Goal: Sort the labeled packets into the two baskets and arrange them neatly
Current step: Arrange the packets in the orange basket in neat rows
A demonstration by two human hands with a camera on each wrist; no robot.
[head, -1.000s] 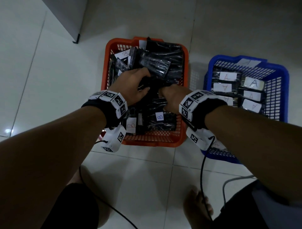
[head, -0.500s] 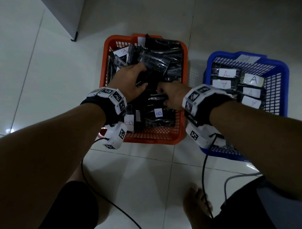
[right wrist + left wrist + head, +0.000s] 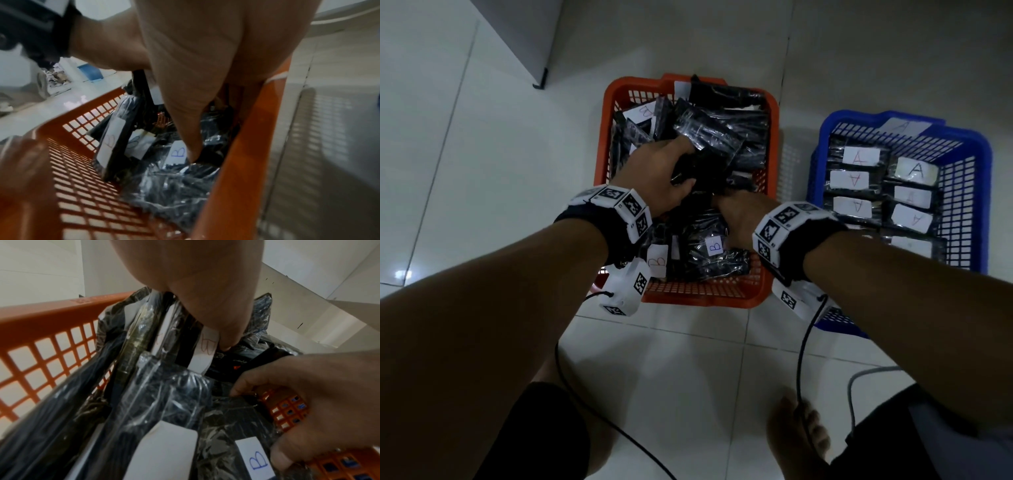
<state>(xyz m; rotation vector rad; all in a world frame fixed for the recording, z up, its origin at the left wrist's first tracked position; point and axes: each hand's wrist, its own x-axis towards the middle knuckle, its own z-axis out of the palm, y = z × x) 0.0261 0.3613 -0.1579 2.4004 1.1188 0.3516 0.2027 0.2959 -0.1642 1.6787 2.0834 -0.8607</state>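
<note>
Fingers of the left hand (image 3: 657, 178) curl round a black packet (image 3: 702, 168) in the middle of the orange basket (image 3: 688, 296), lifting its end. Right hand (image 3: 739, 216) digs in just beside it; whether those fingers pinch anything, I cannot tell. Black B-labelled packets lie jumbled in there. Over in the blue basket (image 3: 976, 154) sit A-labelled packets (image 3: 859, 158), flat, in two neat columns, seven labels showing. Two baskets stand side by side on the tiled floor (image 3: 465, 171).
</note>
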